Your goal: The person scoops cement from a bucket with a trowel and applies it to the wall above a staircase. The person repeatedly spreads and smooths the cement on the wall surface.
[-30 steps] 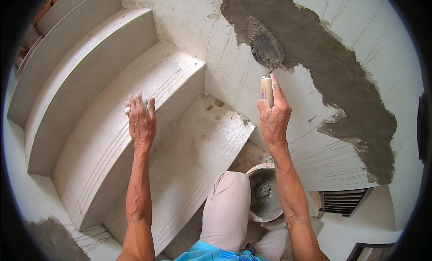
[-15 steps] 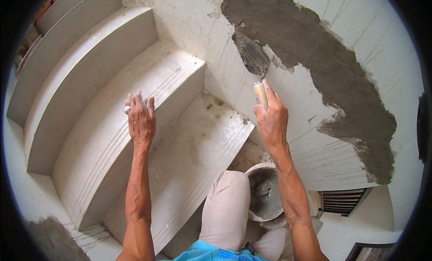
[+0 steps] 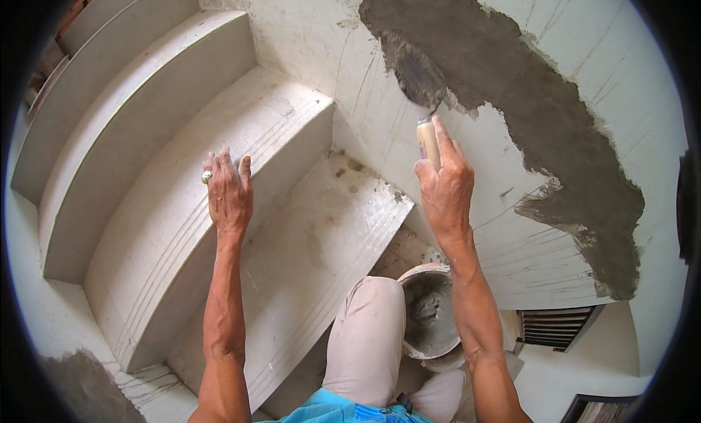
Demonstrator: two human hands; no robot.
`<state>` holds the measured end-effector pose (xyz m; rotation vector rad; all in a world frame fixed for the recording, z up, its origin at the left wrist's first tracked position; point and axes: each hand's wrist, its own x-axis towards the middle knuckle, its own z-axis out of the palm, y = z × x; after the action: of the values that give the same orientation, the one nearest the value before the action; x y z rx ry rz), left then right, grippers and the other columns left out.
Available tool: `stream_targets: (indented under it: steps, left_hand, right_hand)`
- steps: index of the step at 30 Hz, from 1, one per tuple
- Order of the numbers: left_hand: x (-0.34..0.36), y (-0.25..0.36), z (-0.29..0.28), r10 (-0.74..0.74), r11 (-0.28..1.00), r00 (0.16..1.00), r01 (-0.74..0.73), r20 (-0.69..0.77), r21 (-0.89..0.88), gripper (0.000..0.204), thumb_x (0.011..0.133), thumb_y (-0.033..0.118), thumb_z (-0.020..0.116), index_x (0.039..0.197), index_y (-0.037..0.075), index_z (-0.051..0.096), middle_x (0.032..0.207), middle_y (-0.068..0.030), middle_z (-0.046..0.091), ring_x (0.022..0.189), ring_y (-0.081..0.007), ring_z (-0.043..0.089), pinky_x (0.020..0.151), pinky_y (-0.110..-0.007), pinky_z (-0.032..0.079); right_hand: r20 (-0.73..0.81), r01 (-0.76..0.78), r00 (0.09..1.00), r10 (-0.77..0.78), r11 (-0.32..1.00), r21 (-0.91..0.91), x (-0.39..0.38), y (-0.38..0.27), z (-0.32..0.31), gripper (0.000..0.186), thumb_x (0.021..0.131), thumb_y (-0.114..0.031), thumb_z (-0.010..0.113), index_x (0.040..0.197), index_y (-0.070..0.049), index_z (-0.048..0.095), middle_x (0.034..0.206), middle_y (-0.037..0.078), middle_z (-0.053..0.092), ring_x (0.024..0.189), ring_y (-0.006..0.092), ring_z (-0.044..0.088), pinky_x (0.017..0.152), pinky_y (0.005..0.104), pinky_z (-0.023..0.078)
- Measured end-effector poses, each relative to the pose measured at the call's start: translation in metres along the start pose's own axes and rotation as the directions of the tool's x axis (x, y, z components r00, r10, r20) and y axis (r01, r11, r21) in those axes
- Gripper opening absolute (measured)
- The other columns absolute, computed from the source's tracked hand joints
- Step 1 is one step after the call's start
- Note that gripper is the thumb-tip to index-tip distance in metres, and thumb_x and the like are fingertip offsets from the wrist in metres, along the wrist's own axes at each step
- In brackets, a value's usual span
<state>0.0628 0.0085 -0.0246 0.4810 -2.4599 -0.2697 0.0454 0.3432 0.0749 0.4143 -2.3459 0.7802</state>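
Observation:
My right hand (image 3: 447, 186) is closed round the pale wooden handle of a trowel (image 3: 420, 76). Its mortar-smeared blade lies against the wall, at the lower left edge of a patch of wet grey mortar (image 3: 540, 94). That patch runs as a broad ragged band from the upper middle down to the right. Resting on a pale stair step (image 3: 274, 116), my left hand (image 3: 230, 189) has its fingers stretched out and holds nothing; a ring sits on one finger. Between my legs and right forearm, a bucket (image 3: 406, 277) contains grey mortar.
Curved stairs (image 3: 109, 138) rise toward the upper left. A lower step (image 3: 314, 240) extends in front of my knee. At the lower right is a dark slatted vent or grille (image 3: 558, 327). Another grey mortar patch (image 3: 87, 386) shows at the lower left.
The trowel and my right hand have moved slightly up and to the right along the wall. Mortar now covers the spot by the patch's left edge. My left hand stays put.

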Motion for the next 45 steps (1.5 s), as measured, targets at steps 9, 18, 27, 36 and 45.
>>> stream_targets:
  steps: [9, 18, 27, 36, 45]
  left_hand:
    - [0.001, 0.003, -0.003, -0.029, 0.999, 0.998, 0.030, 0.063, -0.015, 0.064, 0.104, 0.052, 0.043, 0.144, 0.002, 0.048, 0.146, -0.0312, 0.046, 0.138, -0.0473, 0.042, 0.113, -0.053, 0.038]
    - [0.000, 0.005, -0.006, -0.026, 1.000, 0.999, 0.027, 0.046, -0.015, 0.063, 0.106, 0.048, 0.042, 0.142, -0.002, 0.048, 0.138, -0.0317, 0.052, 0.139, -0.0455, 0.041, 0.116, -0.050, 0.036]
    - [0.000, 0.002, -0.006, -0.006, 1.000, 0.999, 0.007, 0.046, -0.027, 0.063, 0.106, 0.047, 0.043, 0.142, -0.004, 0.047, 0.137, -0.0305, 0.053, 0.138, -0.0442, 0.042, 0.116, -0.049, 0.034]
    - [0.000, 0.005, -0.005, 0.010, 1.000, 1.000, -0.009, 0.023, -0.025, 0.060, 0.105, 0.045, 0.045, 0.139, -0.005, 0.050, 0.134, -0.0303, 0.056, 0.136, -0.0442, 0.044, 0.115, -0.049, 0.036]
    - [0.001, 0.002, -0.008, 0.026, 0.999, 0.999, -0.025, 0.022, -0.025, 0.061, 0.105, 0.044, 0.045, 0.139, -0.006, 0.050, 0.133, -0.0309, 0.056, 0.135, -0.0439, 0.046, 0.116, -0.049, 0.035]
  right_hand:
    - [0.205, -0.001, 0.978, 0.032, 0.988, -0.153, -0.003, 0.004, 0.011, 0.059, 0.083, 0.004, 0.060, 0.141, 0.005, 0.051, 0.095, 0.022, 0.063, 0.077, 0.0348, 0.069, 0.067, 0.0431, 0.056]
    - [0.058, 0.020, 0.998, -0.010, 0.984, -0.174, 0.021, -0.010, 0.013, 0.059, 0.083, 0.003, 0.059, 0.141, 0.003, 0.051, 0.095, 0.025, 0.062, 0.076, 0.0376, 0.069, 0.066, 0.0446, 0.057]
    - [-0.085, 0.129, 0.987, -0.135, 0.989, -0.075, 0.039, -0.024, 0.014, 0.059, 0.084, 0.004, 0.060, 0.142, 0.002, 0.050, 0.095, 0.023, 0.062, 0.072, 0.0329, 0.070, 0.063, 0.0421, 0.059]
    - [0.226, 0.019, 0.974, 0.035, 0.973, -0.231, 0.031, -0.018, 0.034, 0.059, 0.085, 0.004, 0.060, 0.143, 0.003, 0.048, 0.095, 0.026, 0.063, 0.070, 0.0346, 0.070, 0.058, 0.0416, 0.058]
    - [-0.023, 0.109, 0.993, -0.117, 0.968, -0.226, 0.059, -0.040, 0.020, 0.058, 0.087, 0.002, 0.060, 0.143, 0.005, 0.047, 0.095, 0.025, 0.063, 0.070, 0.0334, 0.071, 0.058, 0.0411, 0.059]
